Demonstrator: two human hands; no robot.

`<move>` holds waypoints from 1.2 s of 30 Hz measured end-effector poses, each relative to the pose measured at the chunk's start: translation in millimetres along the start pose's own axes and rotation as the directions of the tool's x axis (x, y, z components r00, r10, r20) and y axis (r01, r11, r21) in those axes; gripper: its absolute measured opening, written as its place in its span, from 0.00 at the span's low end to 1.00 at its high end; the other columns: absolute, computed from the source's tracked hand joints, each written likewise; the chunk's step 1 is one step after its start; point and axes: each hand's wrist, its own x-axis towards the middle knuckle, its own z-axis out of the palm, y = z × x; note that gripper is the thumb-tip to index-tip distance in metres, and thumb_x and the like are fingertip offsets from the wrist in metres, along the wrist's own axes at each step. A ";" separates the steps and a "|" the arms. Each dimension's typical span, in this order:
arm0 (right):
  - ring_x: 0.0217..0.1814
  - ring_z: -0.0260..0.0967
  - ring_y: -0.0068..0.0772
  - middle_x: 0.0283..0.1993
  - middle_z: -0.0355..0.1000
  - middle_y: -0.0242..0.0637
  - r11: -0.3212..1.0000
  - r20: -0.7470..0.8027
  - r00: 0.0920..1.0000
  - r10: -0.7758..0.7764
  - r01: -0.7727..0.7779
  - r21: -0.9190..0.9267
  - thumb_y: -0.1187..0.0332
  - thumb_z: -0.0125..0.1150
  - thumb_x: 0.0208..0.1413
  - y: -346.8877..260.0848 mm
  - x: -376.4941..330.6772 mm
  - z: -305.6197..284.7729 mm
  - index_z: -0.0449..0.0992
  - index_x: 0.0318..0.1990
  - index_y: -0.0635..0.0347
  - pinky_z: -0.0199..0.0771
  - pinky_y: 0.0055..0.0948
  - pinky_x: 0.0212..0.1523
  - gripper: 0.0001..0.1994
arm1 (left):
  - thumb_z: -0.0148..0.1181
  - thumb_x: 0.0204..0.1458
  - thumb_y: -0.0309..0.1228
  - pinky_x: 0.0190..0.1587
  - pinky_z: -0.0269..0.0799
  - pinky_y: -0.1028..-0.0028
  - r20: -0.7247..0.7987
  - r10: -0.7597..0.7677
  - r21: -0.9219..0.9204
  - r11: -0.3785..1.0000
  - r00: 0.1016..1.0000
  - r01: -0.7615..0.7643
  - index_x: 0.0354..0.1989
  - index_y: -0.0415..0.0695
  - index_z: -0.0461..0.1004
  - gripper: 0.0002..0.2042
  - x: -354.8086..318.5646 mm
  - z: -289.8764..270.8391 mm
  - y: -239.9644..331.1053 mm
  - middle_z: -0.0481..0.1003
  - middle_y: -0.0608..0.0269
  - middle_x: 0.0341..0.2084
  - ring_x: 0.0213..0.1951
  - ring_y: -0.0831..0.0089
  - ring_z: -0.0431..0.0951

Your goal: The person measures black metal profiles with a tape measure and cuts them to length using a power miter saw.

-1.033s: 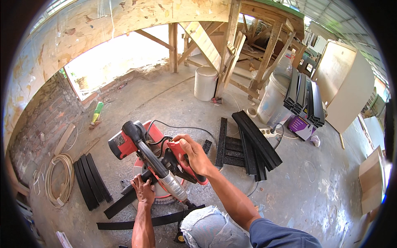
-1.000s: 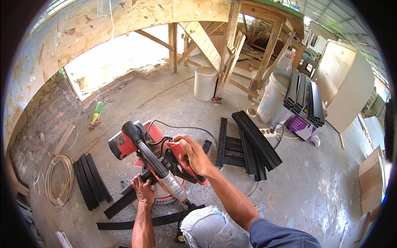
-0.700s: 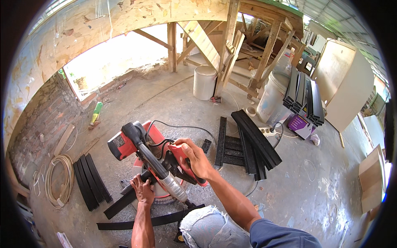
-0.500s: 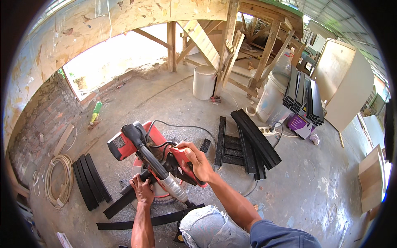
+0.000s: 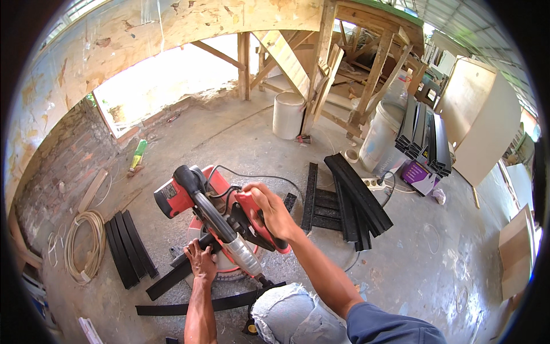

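A red and black miter saw [image 5: 213,198] stands on the floor in front of me, tilted over its round base. My right hand [image 5: 271,213] is wrapped round the saw's red handle [image 5: 247,207]. Below and to the left, my left hand [image 5: 200,259] presses a black strip [image 5: 172,280] against the saw, its fingers curled over the strip's upper part. Part of the strip is hidden under that hand and the saw head. Nearer to me, another long black strip [image 5: 189,307] lies across the floor, beside my knee in torn jeans [image 5: 292,315].
Several black strips [image 5: 129,246] and a coiled hose [image 5: 86,246] lie at the left. Right of the saw is a pile of black channels [image 5: 358,198]. Behind it stand a power strip [image 5: 373,183], a white bucket [image 5: 381,137] and a white can [image 5: 288,114]. A cord [image 5: 269,176] trails from the saw.
The whole view has shifted slightly, so things sit a little further right. Both hands keep their places on the saw handle and the strip.
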 end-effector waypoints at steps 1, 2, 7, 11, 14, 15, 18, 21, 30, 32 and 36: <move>0.21 0.60 0.17 0.25 0.66 0.30 0.999 -0.013 1.000 0.013 -0.014 -0.038 0.48 0.41 0.75 -9.7 7.7 1.4 0.70 0.56 0.56 0.61 0.23 0.23 0.21 | 0.71 0.42 0.33 0.71 0.42 0.45 0.000 0.002 -0.003 1.000 1.000 -0.002 0.48 0.50 0.84 0.20 0.2 -0.6 1.9 0.63 0.47 0.58 0.65 0.48 0.58; 0.21 0.60 0.17 0.25 0.66 0.30 0.999 -0.014 1.000 0.012 -0.013 -0.040 0.48 0.41 0.75 -16.3 16.2 1.9 0.70 0.56 0.56 0.61 0.23 0.23 0.21 | 0.71 0.42 0.33 0.71 0.42 0.45 0.001 -0.004 -0.001 1.000 1.000 0.004 0.48 0.50 0.84 0.20 0.8 -2.3 4.4 0.63 0.47 0.58 0.65 0.49 0.58; 0.21 0.62 0.21 0.24 0.67 0.31 0.998 -0.043 0.998 0.037 -0.039 -0.043 0.53 0.43 0.74 -30.8 30.4 6.8 0.72 0.53 0.57 0.64 0.26 0.24 0.19 | 0.72 0.37 0.32 0.70 0.44 0.46 -0.089 0.023 0.007 1.000 0.996 -0.022 0.44 0.50 0.85 0.20 0.3 4.7 1.6 0.65 0.47 0.56 0.63 0.49 0.60; 0.21 0.61 0.17 0.23 0.64 0.28 0.998 -0.045 0.997 0.055 -0.054 0.043 0.54 0.44 0.75 -17.2 16.4 6.0 0.72 0.54 0.56 0.61 0.24 0.23 0.17 | 0.72 0.38 0.31 0.70 0.44 0.46 -0.089 0.029 0.004 1.000 0.996 -0.028 0.45 0.50 0.84 0.20 -0.8 5.6 0.0 0.65 0.46 0.56 0.62 0.48 0.60; 0.22 0.60 0.15 0.23 0.62 0.26 0.999 -0.046 0.999 0.007 -0.005 0.038 0.55 0.44 0.75 0.0 -3.7 0.6 0.72 0.55 0.56 0.60 0.23 0.23 0.17 | 0.71 0.38 0.30 0.69 0.45 0.46 -0.100 0.030 -0.013 0.999 0.995 -0.032 0.45 0.50 0.84 0.20 0.0 4.2 2.2 0.65 0.45 0.56 0.62 0.48 0.60; 0.22 0.60 0.15 0.23 0.62 0.26 0.999 -0.053 0.998 -0.030 0.032 0.038 0.54 0.43 0.75 10.5 -7.9 -0.2 0.72 0.55 0.56 0.59 0.22 0.23 0.17 | 0.70 0.37 0.29 0.69 0.45 0.45 -0.104 0.026 -0.023 0.999 0.994 -0.028 0.44 0.49 0.84 0.20 -0.2 3.5 2.8 0.65 0.45 0.55 0.62 0.47 0.60; 0.23 0.61 0.14 0.24 0.63 0.26 0.992 -0.072 0.991 -0.113 0.116 0.047 0.54 0.43 0.75 29.8 -23.8 -1.7 0.72 0.57 0.55 0.60 0.22 0.24 0.18 | 0.68 0.37 0.28 0.69 0.45 0.45 -0.106 0.037 -0.026 0.999 0.994 -0.040 0.44 0.48 0.84 0.20 0.0 1.8 0.1 0.65 0.44 0.55 0.62 0.47 0.60; 0.24 0.61 0.14 0.25 0.64 0.25 0.981 -0.082 0.978 -0.193 0.195 0.019 0.55 0.42 0.75 49.5 -30.5 -5.5 0.72 0.58 0.56 0.60 0.22 0.26 0.18 | 0.68 0.44 0.31 0.71 0.41 0.42 0.025 0.000 -0.004 1.000 1.000 0.000 0.49 0.48 0.83 0.20 1.4 -8.0 7.4 0.63 0.44 0.59 0.66 0.47 0.57; 0.22 0.60 0.16 0.25 0.64 0.26 0.995 -0.057 0.995 -0.084 0.087 0.055 0.55 0.43 0.75 20.1 -13.4 -0.5 0.72 0.56 0.58 0.60 0.23 0.23 0.18 | 0.70 0.39 0.31 0.71 0.43 0.43 -0.092 0.031 -0.015 0.999 0.995 -0.033 0.45 0.47 0.84 0.20 0.0 5.1 -2.2 0.64 0.45 0.57 0.63 0.46 0.59; 0.21 0.61 0.17 0.24 0.65 0.27 0.999 -0.048 0.999 -0.024 0.026 0.038 0.55 0.43 0.75 -5.0 6.4 1.7 0.72 0.55 0.58 0.60 0.24 0.23 0.18 | 0.70 0.38 0.32 0.71 0.43 0.43 -0.091 0.028 -0.016 0.999 0.995 -0.030 0.45 0.47 0.84 0.20 1.0 6.4 0.4 0.64 0.45 0.57 0.63 0.47 0.59; 0.20 0.62 0.20 0.24 0.66 0.30 0.996 -0.037 0.997 0.069 -0.072 -0.060 0.53 0.44 0.74 -37.9 38.3 8.5 0.73 0.54 0.59 0.64 0.26 0.23 0.19 | 0.71 0.38 0.32 0.70 0.43 0.44 -0.064 0.021 -0.014 1.000 0.998 -0.021 0.45 0.49 0.85 0.20 -1.1 5.7 1.2 0.63 0.46 0.58 0.64 0.47 0.59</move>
